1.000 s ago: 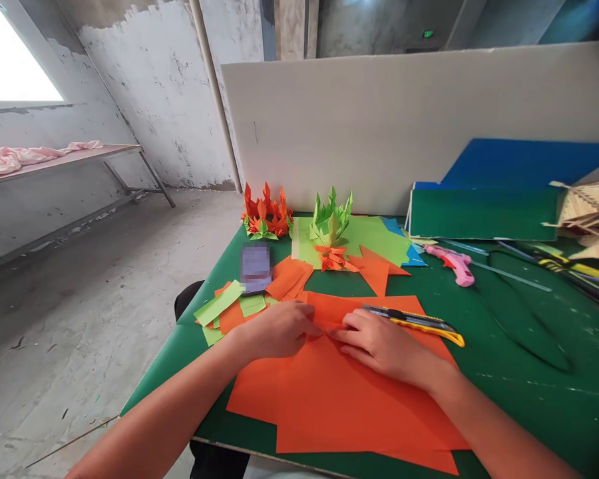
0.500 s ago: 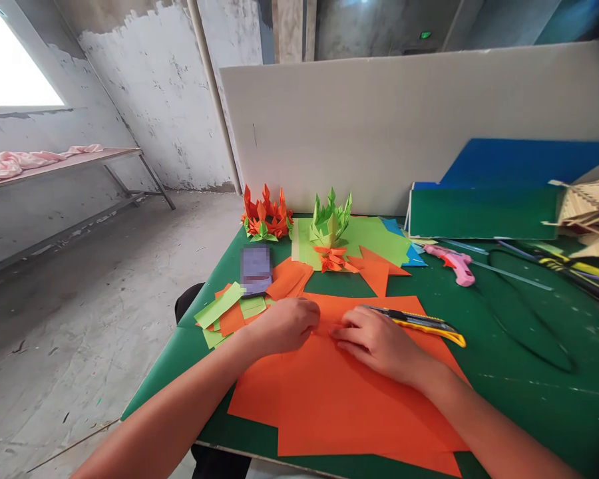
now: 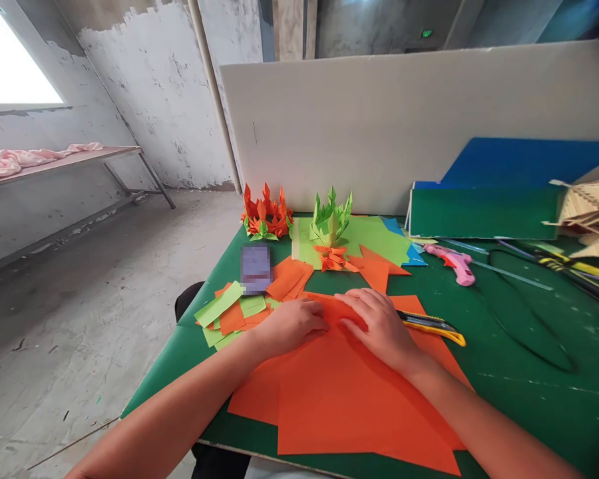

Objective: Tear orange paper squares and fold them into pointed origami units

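Both hands are over large overlapping sheets of orange paper at the table's near side. My left hand has its fingers curled down against orange paper near the sheets' far edge. Its exact hold is partly hidden, as paper beneath matches in colour. To its right, my right hand lies with fingers stretched and spread, the fingertips touching the orange paper. Behind its wrist side, a yellow-and-black utility knife rests on the sheets, its front part covered by the hand.
Small green and orange paper pieces lie at left beside a blurred phone-like object. Behind stand an orange folded-paper crown and a green one. A pink glue gun with a cord lies right. A white board rises behind.
My right hand has moved slightly away from me, its fingers spreading from a curled pose and covering more of the knife. My left hand has shifted slightly right.
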A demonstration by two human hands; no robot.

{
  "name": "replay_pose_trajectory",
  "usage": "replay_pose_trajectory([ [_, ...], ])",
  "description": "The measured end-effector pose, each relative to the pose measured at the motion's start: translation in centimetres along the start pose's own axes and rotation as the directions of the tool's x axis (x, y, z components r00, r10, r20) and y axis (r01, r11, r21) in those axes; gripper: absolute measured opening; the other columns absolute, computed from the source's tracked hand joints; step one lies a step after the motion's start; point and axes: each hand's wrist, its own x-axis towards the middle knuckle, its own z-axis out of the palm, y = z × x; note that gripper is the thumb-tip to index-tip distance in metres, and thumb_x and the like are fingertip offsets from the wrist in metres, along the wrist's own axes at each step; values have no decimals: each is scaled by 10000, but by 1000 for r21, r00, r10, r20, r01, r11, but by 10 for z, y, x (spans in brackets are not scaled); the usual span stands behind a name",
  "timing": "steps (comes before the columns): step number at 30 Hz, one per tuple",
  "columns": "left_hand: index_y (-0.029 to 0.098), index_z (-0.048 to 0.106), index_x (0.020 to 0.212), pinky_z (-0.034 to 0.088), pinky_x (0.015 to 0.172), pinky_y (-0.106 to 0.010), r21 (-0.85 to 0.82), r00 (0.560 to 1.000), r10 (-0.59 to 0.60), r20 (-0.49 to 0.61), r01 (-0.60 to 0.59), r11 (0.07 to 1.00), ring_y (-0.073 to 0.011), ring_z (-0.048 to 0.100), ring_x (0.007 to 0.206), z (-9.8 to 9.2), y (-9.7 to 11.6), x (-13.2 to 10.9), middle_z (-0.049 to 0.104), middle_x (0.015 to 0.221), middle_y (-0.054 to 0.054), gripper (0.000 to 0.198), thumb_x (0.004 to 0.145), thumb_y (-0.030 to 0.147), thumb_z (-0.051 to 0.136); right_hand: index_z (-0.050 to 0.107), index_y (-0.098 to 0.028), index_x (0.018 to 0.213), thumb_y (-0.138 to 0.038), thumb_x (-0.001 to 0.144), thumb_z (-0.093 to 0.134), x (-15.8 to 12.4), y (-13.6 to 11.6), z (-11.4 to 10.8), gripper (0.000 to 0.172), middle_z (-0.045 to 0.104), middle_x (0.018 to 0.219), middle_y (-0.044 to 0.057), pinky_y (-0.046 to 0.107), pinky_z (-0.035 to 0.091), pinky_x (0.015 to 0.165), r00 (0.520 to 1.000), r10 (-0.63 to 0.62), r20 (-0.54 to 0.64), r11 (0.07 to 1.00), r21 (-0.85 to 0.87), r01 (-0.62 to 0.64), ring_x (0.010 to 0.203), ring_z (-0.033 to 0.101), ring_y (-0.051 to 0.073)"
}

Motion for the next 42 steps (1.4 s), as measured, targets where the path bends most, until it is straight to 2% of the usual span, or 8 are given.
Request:
replay_pose_trajectory([
  [4,206,736,894,416,611,-247,-29,999,-25,-33,24,999,-169,598,766,0,2,0,649,891,-55,201,928,210,538,662,-215,1103,-168,947,538,3,-4,-1,204,676,962,66,375,499,834,993,-3,-117,997,76,12,931,608,223],
  [9,217,740,896,456,687,-250,-109,998,-41,-50,36,993,-181,629,869,3,0,0,669,1004,-56,188,922,204,555,687,-201,1008,-125,945,512,5,-2,4,200,679,890,62,350,512,751,991,-6,-137,994,112,21,843,608,208],
  [14,227,746,909,476,777,-272,-131,994,-87,-72,77,988,-190,626,940,5,-1,-1,661,1099,-63,191,929,226,556,693,-202,1061,-156,964,480,6,0,6,239,675,877,74,362,527,730,993,16,-113,993,117,-3,832,615,216],
  [18,229,746,894,464,700,-266,-42,994,-96,-43,94,995,-180,590,867,1,5,0,628,1014,-63,205,928,213,545,715,-224,992,-178,979,460,5,-2,3,259,688,878,72,342,535,709,997,-12,-75,990,138,22,819,624,206],
  [24,197,728,868,472,810,-336,132,998,-3,-68,12,991,-229,557,1013,-1,12,1,594,1165,-84,259,961,204,487,728,-220,887,-271,1011,434,3,-11,-3,323,684,881,77,318,518,732,996,-81,29,986,151,76,848,623,197],
  [29,199,714,914,475,788,-325,132,999,-19,-41,24,991,-221,587,987,2,10,1,627,1158,-69,235,968,214,486,717,-209,836,-280,1020,411,4,-9,-6,364,675,870,76,309,514,736,990,-115,81,983,153,102,845,623,189],
  [34,177,684,955,477,736,-296,60,999,-21,25,20,998,-209,612,939,2,8,0,649,1089,-83,216,967,184,469,716,-211,905,-225,1008,418,3,-2,-8,316,676,904,80,328,527,783,980,-145,134,978,172,121,950,617,211],
  [42,170,652,884,453,671,-272,14,1000,5,25,-5,1000,-188,608,845,2,7,0,652,949,-68,208,941,104,463,721,-214,927,-245,1013,409,4,-1,-9,325,674,905,80,317,521,740,974,-145,172,978,176,115,877,612,195],
])
